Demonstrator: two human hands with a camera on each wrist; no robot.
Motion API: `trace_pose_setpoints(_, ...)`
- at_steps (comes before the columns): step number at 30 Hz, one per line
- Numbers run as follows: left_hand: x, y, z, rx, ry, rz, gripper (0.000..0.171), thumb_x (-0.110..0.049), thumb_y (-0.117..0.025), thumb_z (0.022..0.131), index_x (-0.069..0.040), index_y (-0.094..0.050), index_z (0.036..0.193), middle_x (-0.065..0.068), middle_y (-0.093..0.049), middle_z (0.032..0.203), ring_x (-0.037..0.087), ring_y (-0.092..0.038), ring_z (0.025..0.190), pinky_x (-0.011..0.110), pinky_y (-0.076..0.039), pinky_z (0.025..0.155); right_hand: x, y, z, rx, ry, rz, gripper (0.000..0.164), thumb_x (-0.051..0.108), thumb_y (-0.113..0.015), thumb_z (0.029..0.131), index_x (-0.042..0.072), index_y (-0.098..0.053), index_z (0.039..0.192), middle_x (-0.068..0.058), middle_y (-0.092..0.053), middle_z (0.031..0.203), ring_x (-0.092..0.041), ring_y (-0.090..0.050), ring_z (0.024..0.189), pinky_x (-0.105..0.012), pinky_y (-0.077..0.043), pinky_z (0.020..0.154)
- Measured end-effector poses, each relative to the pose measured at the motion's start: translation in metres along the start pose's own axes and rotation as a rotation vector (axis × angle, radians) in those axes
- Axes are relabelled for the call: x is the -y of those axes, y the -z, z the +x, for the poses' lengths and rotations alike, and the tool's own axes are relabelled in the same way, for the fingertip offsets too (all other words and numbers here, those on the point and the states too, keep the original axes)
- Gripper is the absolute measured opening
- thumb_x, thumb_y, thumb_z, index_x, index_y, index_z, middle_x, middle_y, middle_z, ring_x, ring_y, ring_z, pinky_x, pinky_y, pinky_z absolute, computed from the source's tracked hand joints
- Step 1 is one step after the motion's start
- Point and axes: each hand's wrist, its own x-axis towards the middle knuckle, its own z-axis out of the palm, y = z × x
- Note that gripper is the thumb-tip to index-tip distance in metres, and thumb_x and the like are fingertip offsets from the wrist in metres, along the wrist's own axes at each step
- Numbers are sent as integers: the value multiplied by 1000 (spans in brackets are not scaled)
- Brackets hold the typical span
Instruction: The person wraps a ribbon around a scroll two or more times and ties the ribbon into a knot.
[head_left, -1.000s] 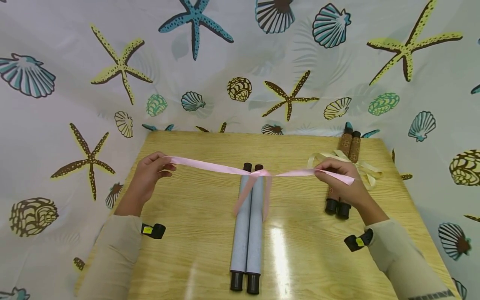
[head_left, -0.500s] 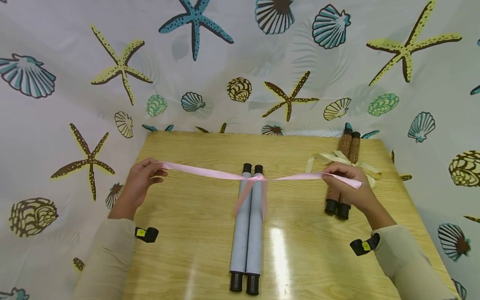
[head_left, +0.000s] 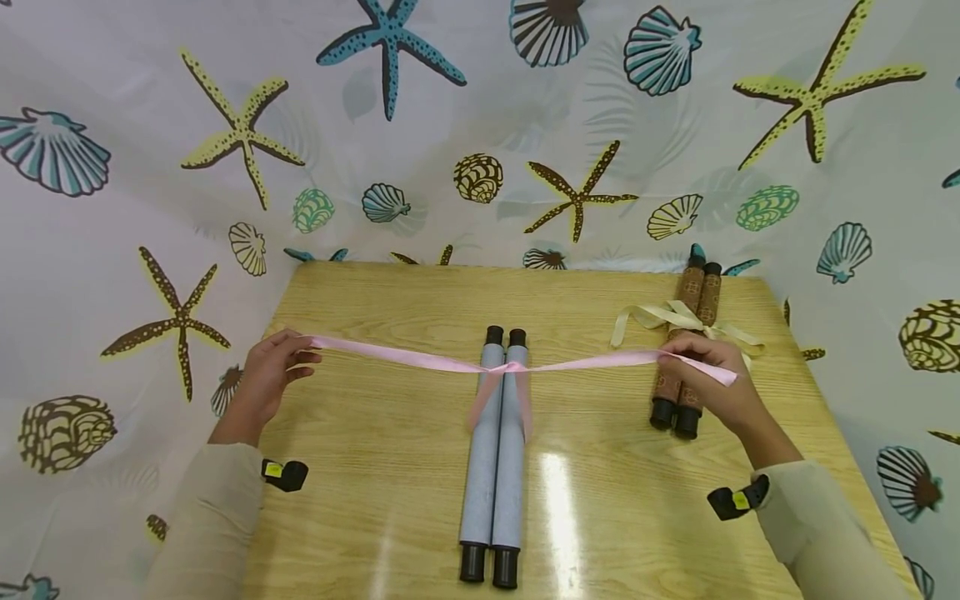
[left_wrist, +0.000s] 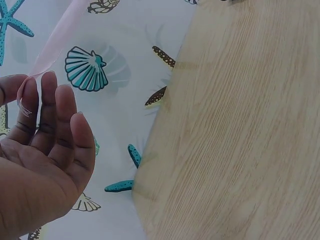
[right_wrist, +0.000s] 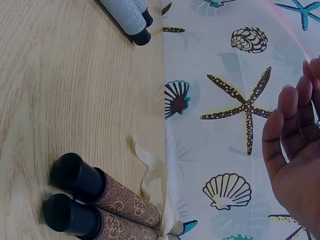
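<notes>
A pink ribbon (head_left: 420, 359) stretches nearly straight between the two hands, crossing at a small knot over a pair of light grey scroll rolls (head_left: 480, 467) with black end caps. Below the knot, pink strands slant down around both rolls. At the left, the left hand (head_left: 272, 372) pinches one ribbon end between thumb and index finger; in the left wrist view its other fingers (left_wrist: 65, 112) are loosely bent. On the other side the right hand (head_left: 708, 379) pinches the ribbon near its other end, and a short tail lies over the hand.
Two brown patterned scrolls (head_left: 666, 387) with black caps lie at the right of the wooden table (head_left: 360, 517), tied with a cream ribbon (head_left: 652, 315). A white cloth (head_left: 480, 100) printed with shells and starfish surrounds the table.
Both hands have moved apart, the left one leftward and the right one rightward, and slightly lower. The ribbon is tauter, and its knot has shrunk and come down closer to the grey rolls.
</notes>
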Motion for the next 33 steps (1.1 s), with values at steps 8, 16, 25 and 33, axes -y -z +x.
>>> trace_pose_setpoints(8, 4, 7, -1, -7, -5, -16, 19, -28, -58, 102, -22, -68, 87, -11, -68, 90, 3, -69, 81, 19, -56, 72, -5, 7, -11, -41, -38, -16, 15, -12, -59, 92, -2, -71, 92, 9, -70, 84, -9, -45, 61, -30, -35, 51)
trace_pose_setpoints(16, 6, 15, -3, -15, 9, -18, 18, -27, -57, 103, -23, -68, 90, -12, -68, 90, 3, -69, 82, 19, -56, 72, -13, 22, -26, -64, -117, -67, 15, -6, -60, 95, 3, -71, 96, 11, -68, 83, -10, -43, 64, -29, -34, 54)
trace_pose_setpoints(25, 11, 24, -2, -42, 29, -13, 16, -29, -57, 103, -25, -69, 93, -14, -69, 90, 2, -68, 82, 19, -56, 71, -22, 40, -45, -111, -214, -135, 15, -2, -62, 95, 7, -73, 97, 15, -68, 85, -5, -59, 70, -18, -48, 64)
trace_pose_setpoints(33, 13, 30, -4, -73, 63, -68, 16, -28, -55, 104, -24, -68, 96, -14, -69, 89, 2, -69, 83, 19, -57, 72, -32, 53, -55, -141, -251, -130, 15, 1, -62, 96, 9, -74, 99, 18, -69, 88, -2, -63, 73, -15, -51, 67)
